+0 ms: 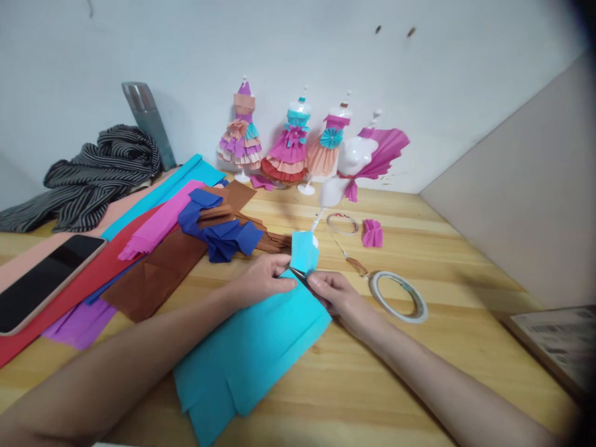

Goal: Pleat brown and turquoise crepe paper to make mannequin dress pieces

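A large turquoise crepe paper sheet (261,347) hangs at a slant over the table below my hands. My left hand (263,282) pinches its upper part between thumb and fingers. Small scissors (298,273) are in my right hand (338,295), their dark blades pointing left across the paper beside my left fingertips. Above the blades a narrower turquoise piece (303,248) stands up; whether it is cut free cannot be told. My right fingers partly hide the scissors' handles. Just beyond stands a white mini dress form (357,154) with magenta paper draped on it.
Several dressed forms (289,146) line the wall. Coloured crepe sheets (153,273), a phone (51,279), striped cloth (102,174) and a bottle (151,118) lie or stand left. Tape rolls (421,310) and a magenta scrap (372,233) lie right, near a box (554,341).
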Available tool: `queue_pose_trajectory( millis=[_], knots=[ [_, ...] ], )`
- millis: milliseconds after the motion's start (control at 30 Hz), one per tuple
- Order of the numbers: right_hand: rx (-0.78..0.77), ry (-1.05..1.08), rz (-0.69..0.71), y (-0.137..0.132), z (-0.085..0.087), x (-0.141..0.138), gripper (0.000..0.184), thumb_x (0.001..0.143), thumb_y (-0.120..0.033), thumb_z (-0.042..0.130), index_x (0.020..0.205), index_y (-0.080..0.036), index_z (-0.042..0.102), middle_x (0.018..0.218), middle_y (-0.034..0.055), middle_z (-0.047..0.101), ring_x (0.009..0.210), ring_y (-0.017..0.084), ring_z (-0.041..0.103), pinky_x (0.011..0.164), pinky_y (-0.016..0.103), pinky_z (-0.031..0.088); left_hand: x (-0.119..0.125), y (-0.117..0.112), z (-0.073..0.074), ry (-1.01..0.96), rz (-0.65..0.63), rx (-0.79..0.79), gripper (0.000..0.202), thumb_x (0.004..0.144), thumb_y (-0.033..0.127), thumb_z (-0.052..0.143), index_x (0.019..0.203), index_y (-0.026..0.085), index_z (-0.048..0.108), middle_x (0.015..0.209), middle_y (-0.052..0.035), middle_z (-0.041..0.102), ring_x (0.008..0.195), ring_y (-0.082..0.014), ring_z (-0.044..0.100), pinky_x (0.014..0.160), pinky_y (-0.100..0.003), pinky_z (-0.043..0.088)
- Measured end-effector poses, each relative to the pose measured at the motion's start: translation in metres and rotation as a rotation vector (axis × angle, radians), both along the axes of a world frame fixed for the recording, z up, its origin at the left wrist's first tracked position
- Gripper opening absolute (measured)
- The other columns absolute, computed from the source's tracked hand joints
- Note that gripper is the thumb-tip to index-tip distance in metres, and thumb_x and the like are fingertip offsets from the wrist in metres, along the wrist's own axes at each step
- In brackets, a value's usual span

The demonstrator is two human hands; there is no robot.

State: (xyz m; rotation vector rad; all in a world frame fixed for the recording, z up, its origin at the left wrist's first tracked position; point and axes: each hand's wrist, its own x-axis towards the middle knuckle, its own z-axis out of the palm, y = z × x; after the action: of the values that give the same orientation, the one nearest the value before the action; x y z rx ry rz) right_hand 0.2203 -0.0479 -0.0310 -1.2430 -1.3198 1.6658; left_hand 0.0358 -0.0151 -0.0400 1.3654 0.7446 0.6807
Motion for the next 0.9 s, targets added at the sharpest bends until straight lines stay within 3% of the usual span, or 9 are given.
queue_pose_trajectory(
  millis=[167, 300, 433, 533, 667, 800, 833, 900],
  knots=[
    [0.091, 0.049, 0.043, -0.006, 0.001, 0.015, 0.055, 0.067, -0.070, 0.064, 0.058, -0.017, 0.056, 0.044, -0.0070, 0.031, 0.043, 0.007, 0.021, 0.046, 0.025, 0.010, -0.008, 0.006, 0.017, 0.044, -0.075, -0.101, 0.024, 0.068, 0.027, 0.069, 0.085, 0.011, 0.068, 0.064, 0.0003, 0.062, 0.050, -0.0087, 0.049, 0.048, -0.019, 0.033],
    [0.164, 0.076, 0.080, -0.005, 0.006, 0.032, 0.053, 0.075, -0.066, 0.058, 0.072, -0.014, 0.068, 0.046, -0.0053, 0.035, 0.043, 0.008, 0.023, 0.047, 0.027, 0.012, -0.024, 0.012, 0.050, 0.153, -0.151, -0.103, 0.030, 0.068, 0.028, 0.070, 0.094, 0.012, 0.072, 0.056, 0.0025, 0.058, 0.044, -0.0066, 0.043, 0.045, -0.018, 0.029],
    [0.218, 0.082, 0.074, 0.002, 0.006, 0.044, 0.054, 0.079, -0.065, 0.052, 0.079, -0.015, 0.071, 0.048, -0.0047, 0.034, 0.044, 0.009, 0.024, 0.047, 0.028, 0.013, -0.051, 0.017, 0.087, 0.314, 0.013, -0.006, 0.033, 0.067, 0.026, 0.071, 0.097, 0.013, 0.072, 0.063, -0.0013, 0.065, 0.053, -0.0117, 0.055, 0.049, -0.020, 0.037],
    [0.276, 0.043, 0.081, 0.008, 0.005, 0.047, 0.058, 0.083, -0.067, 0.044, 0.080, -0.014, 0.070, 0.048, -0.0047, 0.033, 0.044, 0.009, 0.024, 0.048, 0.028, 0.017, -0.074, 0.023, 0.106, 0.425, 0.232, 0.090, 0.041, 0.071, 0.031, 0.068, 0.109, 0.014, 0.068, 0.062, -0.0016, 0.065, 0.053, -0.0140, 0.057, 0.049, -0.022, 0.039],
    [0.453, -0.210, 0.182, 0.011, 0.008, 0.047, 0.055, 0.083, -0.066, 0.046, 0.075, -0.015, 0.066, 0.052, -0.0038, 0.038, 0.049, 0.010, 0.031, 0.049, 0.027, 0.023, -0.103, 0.042, 0.118, 0.730, 0.366, 0.303, 0.034, 0.074, 0.028, 0.061, 0.103, 0.013, 0.069, 0.084, -0.0058, 0.070, 0.074, -0.0186, 0.063, 0.065, -0.027, 0.048],
    [0.685, -0.460, 0.362, 0.010, 0.009, 0.043, 0.059, 0.087, -0.066, 0.038, 0.069, -0.015, 0.060, 0.062, 0.0014, 0.052, 0.058, 0.014, 0.043, 0.054, 0.026, 0.031, -0.134, 0.072, 0.128, 1.291, 0.445, 0.637, 0.027, 0.077, 0.023, 0.054, 0.096, 0.018, 0.072, 0.095, -0.0056, 0.072, 0.092, -0.0242, 0.064, 0.082, -0.031, 0.047],
    [0.721, -0.488, 0.399, 0.010, 0.008, 0.042, 0.059, 0.088, -0.066, 0.036, 0.070, -0.015, 0.060, 0.064, 0.0025, 0.055, 0.059, 0.014, 0.045, 0.056, 0.027, 0.033, -0.141, 0.079, 0.131, 1.422, 0.491, 0.668, 0.027, 0.077, 0.023, 0.055, 0.096, 0.019, 0.073, 0.097, -0.0065, 0.072, 0.094, -0.0254, 0.064, 0.083, -0.032, 0.047],
    [0.776, -0.525, 0.450, 0.010, 0.006, 0.040, 0.059, 0.090, -0.064, 0.033, 0.073, -0.015, 0.061, 0.067, 0.0046, 0.059, 0.062, 0.015, 0.049, 0.059, 0.027, 0.036, -0.151, 0.090, 0.135, 1.494, 0.565, 0.686, 0.028, 0.076, 0.019, 0.054, 0.097, 0.016, 0.072, 0.103, -0.0111, 0.070, 0.100, -0.0294, 0.062, 0.087, -0.035, 0.046]
  ],
)
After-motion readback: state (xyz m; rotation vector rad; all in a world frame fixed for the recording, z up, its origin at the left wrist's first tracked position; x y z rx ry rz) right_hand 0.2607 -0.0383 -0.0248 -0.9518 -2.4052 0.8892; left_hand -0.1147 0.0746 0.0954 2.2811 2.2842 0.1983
